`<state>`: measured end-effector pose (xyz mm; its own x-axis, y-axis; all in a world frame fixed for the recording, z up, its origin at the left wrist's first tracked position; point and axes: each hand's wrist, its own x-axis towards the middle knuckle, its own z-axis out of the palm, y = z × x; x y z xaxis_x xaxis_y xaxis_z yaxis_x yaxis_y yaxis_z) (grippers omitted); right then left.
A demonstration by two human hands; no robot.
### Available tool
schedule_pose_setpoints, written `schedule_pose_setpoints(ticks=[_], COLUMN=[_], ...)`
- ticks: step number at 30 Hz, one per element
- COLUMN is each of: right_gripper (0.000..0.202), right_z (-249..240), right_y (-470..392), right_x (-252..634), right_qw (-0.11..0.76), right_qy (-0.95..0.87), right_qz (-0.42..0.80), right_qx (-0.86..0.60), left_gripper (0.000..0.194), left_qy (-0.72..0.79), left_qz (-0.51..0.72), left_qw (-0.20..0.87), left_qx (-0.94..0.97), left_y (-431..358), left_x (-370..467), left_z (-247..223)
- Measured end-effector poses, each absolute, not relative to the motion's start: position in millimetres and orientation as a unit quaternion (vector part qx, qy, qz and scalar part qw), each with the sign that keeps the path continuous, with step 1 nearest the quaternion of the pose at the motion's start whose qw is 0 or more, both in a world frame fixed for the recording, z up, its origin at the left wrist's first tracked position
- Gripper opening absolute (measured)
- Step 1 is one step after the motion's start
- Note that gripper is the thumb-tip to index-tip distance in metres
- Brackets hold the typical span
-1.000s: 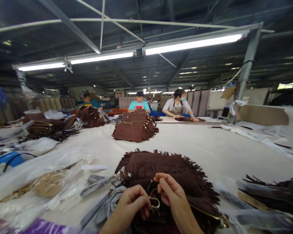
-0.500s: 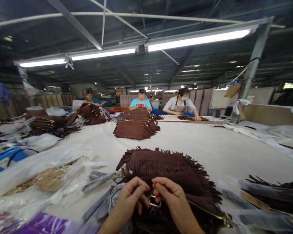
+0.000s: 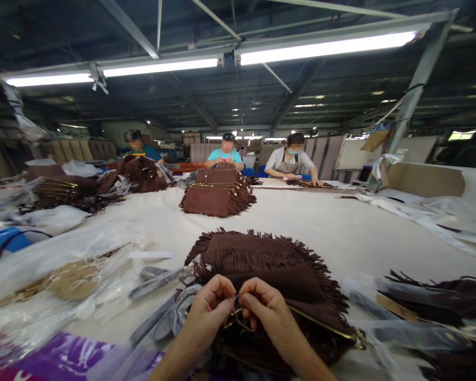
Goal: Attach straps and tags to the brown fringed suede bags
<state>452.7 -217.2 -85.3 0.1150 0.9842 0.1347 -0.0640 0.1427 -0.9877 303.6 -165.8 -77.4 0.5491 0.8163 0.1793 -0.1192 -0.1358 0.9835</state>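
Observation:
My left hand [image 3: 211, 309] and my right hand [image 3: 268, 307] meet over a dark brown fringed bag [image 3: 269, 280]. The fingertips of both are pinched around a small gold-coloured metal clasp [image 3: 244, 321], partly hidden by the fingers, with a short dark piece between them. Beneath my wrists the bag lies with its gold zipper [image 3: 321, 323] running to the right and its mouth partly open. Grey wrapped pieces [image 3: 162, 283] rest against the bag's left side.
Farther back stands a pile of brown fringed bags [image 3: 212, 198]. Clear plastic bags [image 3: 111, 286] and brown tags [image 3: 73, 280] lie at left, near purple packaging [image 3: 67, 355]. More fringed pieces [image 3: 424, 299] are at right. Several co-workers, including a person in a grey apron [image 3: 291, 161], work across the table.
The whole view has shifted slightly, so the table scene sits a little higher and further left. My hands stay pinched together, and the clasp has turned between the fingers.

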Motion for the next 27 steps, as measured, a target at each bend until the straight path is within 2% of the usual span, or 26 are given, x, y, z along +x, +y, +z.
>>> schedule_pose_setpoints(ticks=[27], right_gripper=[0.031], right_z=[-87.6], right_y=[-216.4], right_x=[450.0], right_qw=[0.563], right_qy=[-0.506], right_qz=[0.453], right_qx=[-0.472], left_gripper=[0.008], left_qy=[0.266], left_qz=[0.398], left_qw=[0.601], left_qx=[0.640], left_y=[-166.3], left_x=[304.3], left_z=[-80.8])
